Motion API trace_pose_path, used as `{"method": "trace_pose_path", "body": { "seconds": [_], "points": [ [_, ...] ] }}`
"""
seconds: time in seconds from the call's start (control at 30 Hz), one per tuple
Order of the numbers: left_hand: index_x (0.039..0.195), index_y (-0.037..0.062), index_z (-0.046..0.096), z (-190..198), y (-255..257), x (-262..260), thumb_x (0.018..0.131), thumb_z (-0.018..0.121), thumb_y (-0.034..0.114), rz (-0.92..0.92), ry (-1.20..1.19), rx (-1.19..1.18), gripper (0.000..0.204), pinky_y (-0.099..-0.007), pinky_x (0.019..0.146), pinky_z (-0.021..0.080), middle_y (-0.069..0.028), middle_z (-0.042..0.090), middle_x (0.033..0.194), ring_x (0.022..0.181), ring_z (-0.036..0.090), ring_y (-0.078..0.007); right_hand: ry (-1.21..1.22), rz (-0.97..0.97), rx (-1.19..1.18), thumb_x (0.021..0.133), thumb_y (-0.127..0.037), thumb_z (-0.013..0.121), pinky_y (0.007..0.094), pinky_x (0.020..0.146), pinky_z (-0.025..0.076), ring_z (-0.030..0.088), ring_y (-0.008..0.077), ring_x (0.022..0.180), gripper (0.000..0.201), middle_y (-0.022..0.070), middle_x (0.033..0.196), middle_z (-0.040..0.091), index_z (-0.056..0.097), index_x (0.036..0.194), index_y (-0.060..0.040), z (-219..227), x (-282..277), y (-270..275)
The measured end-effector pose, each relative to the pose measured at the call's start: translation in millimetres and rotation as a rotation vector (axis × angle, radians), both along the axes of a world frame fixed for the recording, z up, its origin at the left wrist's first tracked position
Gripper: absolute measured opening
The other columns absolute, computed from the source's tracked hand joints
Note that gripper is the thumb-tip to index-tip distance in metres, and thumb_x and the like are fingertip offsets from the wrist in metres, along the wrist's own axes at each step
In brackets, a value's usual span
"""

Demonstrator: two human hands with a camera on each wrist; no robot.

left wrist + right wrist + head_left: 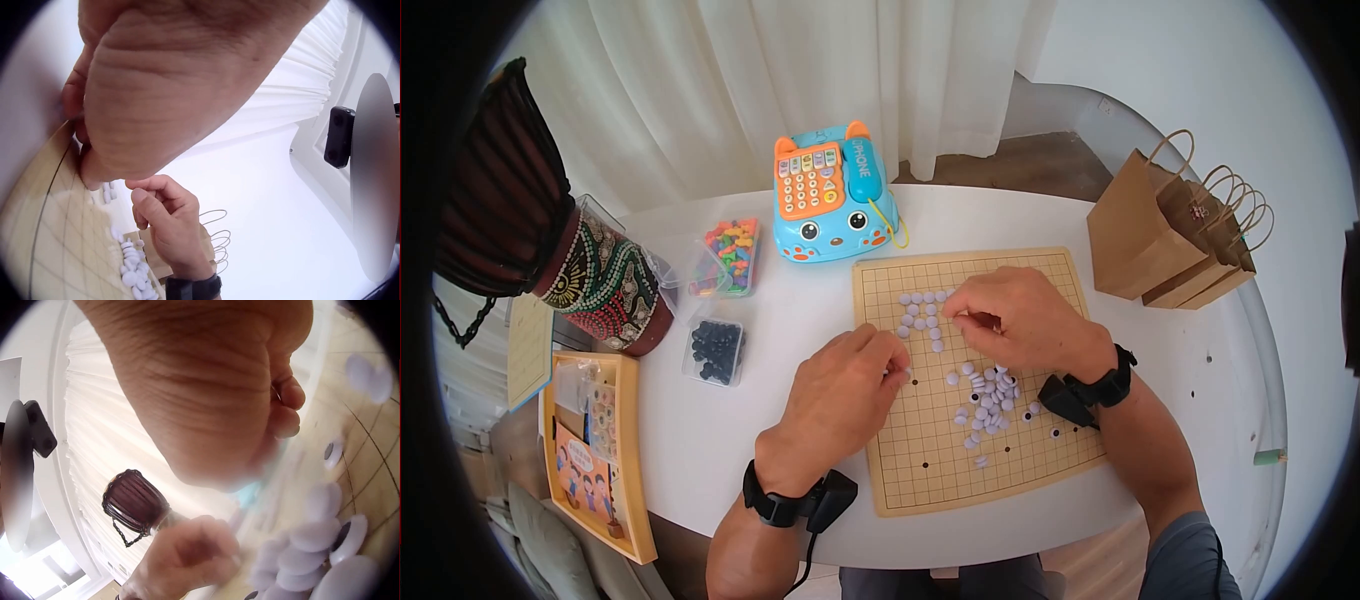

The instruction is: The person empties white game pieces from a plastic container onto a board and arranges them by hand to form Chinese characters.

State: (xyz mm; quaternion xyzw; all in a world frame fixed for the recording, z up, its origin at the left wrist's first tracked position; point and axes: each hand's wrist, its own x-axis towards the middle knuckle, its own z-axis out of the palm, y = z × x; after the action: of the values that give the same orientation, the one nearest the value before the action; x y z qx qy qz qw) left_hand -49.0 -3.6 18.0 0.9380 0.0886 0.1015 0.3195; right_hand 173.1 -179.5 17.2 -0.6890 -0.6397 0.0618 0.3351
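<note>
A square wooden go board lies on the white table. Near its far edge, several round white magnetic go pieces form short lines; a loose heap of white pieces sits nearer the person, some showing a black centre. The left hand is over the board's left side, fingers curled, with a white piece pinched at the fingertips. Over the far right part of the board, the right hand bends its fingers down, thumb and index fingertips right beside the lined-up pieces. I cannot tell whether it holds a piece.
Behind the board stands a blue toy telephone. Left of it are a box of coloured pieces and a box of dark pieces. A drum and a wooden tray are farther left. Paper bags stand at right.
</note>
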Motion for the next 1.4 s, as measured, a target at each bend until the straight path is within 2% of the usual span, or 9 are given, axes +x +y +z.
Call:
{"method": "trace_pose_path", "body": {
  "seconds": [0.27, 0.37, 0.43, 0.67, 0.83, 0.97, 1.03, 1.23, 1.4],
  "points": [
    [0.107, 0.0061, 0.07, 1, -1, -1, 0.1, 0.083, 0.006, -0.011, -0.002, 0.001, 0.015, -0.0451, 0.082, 0.06, -0.0112, 0.073, 0.1, 0.093, 0.075, -0.0335, -0.047, 0.081, 0.006, 0.094, -0.006, 0.08, 0.0421, 0.069, 0.054, 0.069, 0.0279, 0.073, 0.012, 0.0038, 0.085, 0.074, 0.077, 0.105, -0.0112, 3, -12, 1],
    [0.109, 0.01, 0.071, 2, 0, -1, 0.103, 0.081, 0.013, -0.03, 0.064, -0.022, 0.012, -0.0486, 0.085, 0.061, -0.0087, 0.074, 0.105, 0.104, 0.074, -0.0349, -0.069, 0.112, 0.019, 0.093, -0.007, 0.081, 0.0432, 0.072, 0.054, 0.069, 0.0293, 0.075, 0.014, 0.0032, 0.085, 0.074, 0.076, 0.105, -0.0125, 1, -17, 2],
    [0.109, 0.0068, 0.071, 1, -2, -1, 0.1, 0.083, 0.006, -0.048, 0.032, -0.021, 0.015, -0.0454, 0.082, 0.06, -0.0111, 0.074, 0.101, 0.094, 0.075, -0.0341, -0.094, 0.125, 0.014, 0.093, -0.008, 0.081, 0.044, 0.073, 0.054, 0.069, 0.0301, 0.075, 0.014, 0.003, 0.083, 0.072, 0.075, 0.104, -0.0137, 0, -19, 2],
    [0.112, 0.0051, 0.071, 0, -3, -1, 0.1, 0.083, 0.005, -0.049, 0.005, 0.016, 0.017, -0.0443, 0.081, 0.061, -0.0117, 0.075, 0.104, 0.093, 0.076, -0.0333, -0.111, 0.145, -0.069, 0.094, -0.011, 0.081, 0.0447, 0.073, 0.054, 0.069, 0.0311, 0.075, 0.011, 0.0034, 0.08, 0.069, 0.073, 0.101, -0.0146, 4, -24, 1],
    [0.114, 0.001, 0.069, 3, -8, 4, 0.106, 0.08, 0.001, 0.003, -0.079, -0.276, 0.013, -0.0365, 0.078, 0.061, -0.0112, 0.076, 0.103, 0.085, 0.075, -0.0214, -0.099, 0.155, -0.016, 0.096, -0.015, 0.078, 0.049, 0.066, 0.053, 0.069, 0.0363, 0.073, 0.006, 0.009, 0.081, 0.071, 0.073, 0.096, -0.0114, 4, -28, 3],
    [0.115, -0.0011, 0.069, 3, -9, 6, 0.108, 0.078, 0.0, 0.022, -0.082, -0.371, 0.011, -0.0342, 0.077, 0.061, -0.0098, 0.076, 0.104, 0.086, 0.075, -0.0175, -0.06, 0.152, 0.009, 0.097, -0.016, 0.079, 0.0492, 0.066, 0.053, 0.069, 0.0361, 0.072, 0.007, 0.0084, 0.08, 0.071, 0.074, 0.097, -0.0112, 1, -25, 3],
    [0.115, -0.002, 0.069, 2, -8, 6, 0.107, 0.078, -0.001, 0.004, -0.11, -0.377, 0.012, -0.0332, 0.077, 0.061, -0.0094, 0.076, 0.104, 0.086, 0.075, -0.0166, -0.036, 0.172, -0.022, 0.095, -0.013, 0.083, 0.0444, 0.069, 0.053, 0.068, 0.0302, 0.073, 0.014, 0.0054, 0.081, 0.071, 0.077, 0.107, -0.0109, 3, -24, 2],
    [0.116, -0.0007, 0.071, 3, -8, 6, 0.105, 0.081, -0.002, -0.024, -0.152, -0.303, 0.015, -0.0311, 0.077, 0.061, -0.0102, 0.076, 0.103, 0.086, 0.075, -0.0154, 0.135, 0.145, -0.025, 0.094, -0.008, 0.084, 0.0404, 0.065, 0.052, 0.067, 0.0252, 0.071, 0.015, 0.0036, 0.08, 0.072, 0.077, 0.106, -0.0122, 7, -27, 2],
    [0.118, 0.0, 0.072, -2, -7, 7, 0.103, 0.084, -0.002, 0.011, -0.208, -0.283, 0.019, -0.0314, 0.075, 0.06, -0.0097, 0.076, 0.102, 0.083, 0.073, -0.0159, 0.066, 0.027, 0.001, 0.093, -0.007, 0.083, 0.0399, 0.061, 0.052, 0.067, 0.0247, 0.064, 0.014, 0.0038, 0.073, 0.07, 0.075, 0.103, -0.011, 6, -19, 0]
  ]
}}
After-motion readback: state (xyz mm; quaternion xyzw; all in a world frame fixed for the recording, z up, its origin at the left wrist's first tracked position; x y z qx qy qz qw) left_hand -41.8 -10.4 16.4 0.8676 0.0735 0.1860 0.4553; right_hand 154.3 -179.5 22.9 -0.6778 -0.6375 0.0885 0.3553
